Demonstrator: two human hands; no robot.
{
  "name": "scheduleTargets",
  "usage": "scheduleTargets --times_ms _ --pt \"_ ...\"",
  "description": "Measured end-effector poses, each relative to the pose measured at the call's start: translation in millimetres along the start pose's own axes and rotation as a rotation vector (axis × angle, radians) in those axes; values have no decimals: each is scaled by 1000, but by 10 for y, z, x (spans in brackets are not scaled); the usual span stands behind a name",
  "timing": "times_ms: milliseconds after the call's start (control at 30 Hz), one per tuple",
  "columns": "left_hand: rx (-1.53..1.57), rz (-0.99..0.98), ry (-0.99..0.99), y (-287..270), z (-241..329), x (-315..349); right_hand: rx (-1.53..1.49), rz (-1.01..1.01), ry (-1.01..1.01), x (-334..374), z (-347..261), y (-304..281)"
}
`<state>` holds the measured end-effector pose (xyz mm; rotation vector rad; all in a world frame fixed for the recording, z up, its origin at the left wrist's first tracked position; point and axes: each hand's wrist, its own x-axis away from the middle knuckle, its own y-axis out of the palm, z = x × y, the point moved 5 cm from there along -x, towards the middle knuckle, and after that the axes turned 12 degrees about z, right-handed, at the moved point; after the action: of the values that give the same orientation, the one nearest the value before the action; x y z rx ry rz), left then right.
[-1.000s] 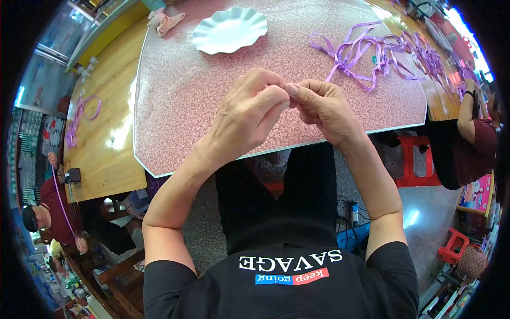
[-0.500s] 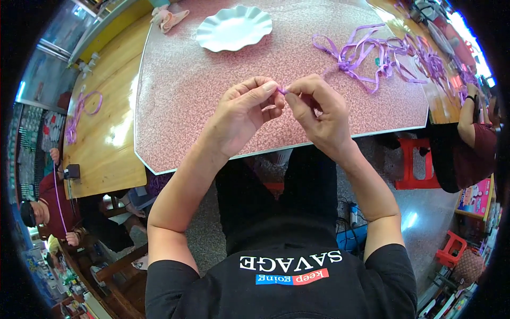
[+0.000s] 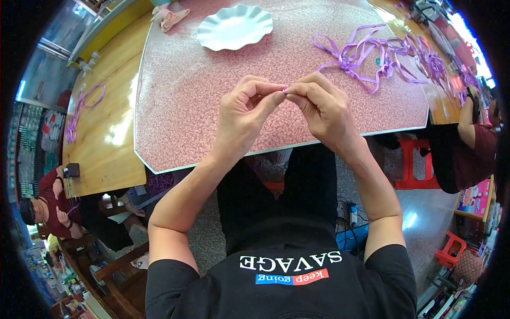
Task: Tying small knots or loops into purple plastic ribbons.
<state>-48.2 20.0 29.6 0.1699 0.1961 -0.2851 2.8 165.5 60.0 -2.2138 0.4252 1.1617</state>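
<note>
A short bit of purple ribbon (image 3: pixel 285 89) shows between my fingertips, above the pink speckled mat. My left hand (image 3: pixel 247 109) pinches it from the left, thumb against forefinger. From the right, my right hand (image 3: pixel 321 106) pinches the same bit, and the fingertips of both hands nearly meet. Most of the piece is hidden by my fingers. Beyond my right hand lies a loose tangle of purple ribbon (image 3: pixel 346 65), with loops spread across the mat.
A white plate with a wavy rim (image 3: pixel 234 29) stands on the far part of the mat (image 3: pixel 180 106), beside a crumpled pale cloth (image 3: pixel 172 18). More purple ribbon (image 3: pixel 79 109) lies on the wooden table at left. People sit at both sides; a red stool (image 3: pixel 417 165) is at right.
My left fingers have closed more tightly around the ribbon, thumb and forefinger now stretched toward the right hand. The person at left has lowered the long purple strip and drawn both hands in.
</note>
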Motion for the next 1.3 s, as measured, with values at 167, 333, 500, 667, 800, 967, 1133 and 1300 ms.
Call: scheduleTargets --times_ms 167,333,500,667,800,967,1133,1300 --pt "-280 38 242 -26 3 -22 -58 -69 153 -14 11 -8" --pt "-323 26 236 52 -28 -6 47 -15 179 -29 -4 -9" --pt "-343 32 272 25 0 -29 -6 -14 312 -11 9 20" --pt "-498 89 625 48 219 10 -290 45 635 93 83 77" --pt "-534 163 807 0 254 2 -547 20 951 165 148 116" --pt "-890 110 1199 28 314 65 -789 38 1179 192 233 141" --pt "-959 39 1204 101 342 27 -680 -30 1213 202 317 179" --pt "-820 -18 935 45 282 -72 -594 -109 1066 119 269 155"
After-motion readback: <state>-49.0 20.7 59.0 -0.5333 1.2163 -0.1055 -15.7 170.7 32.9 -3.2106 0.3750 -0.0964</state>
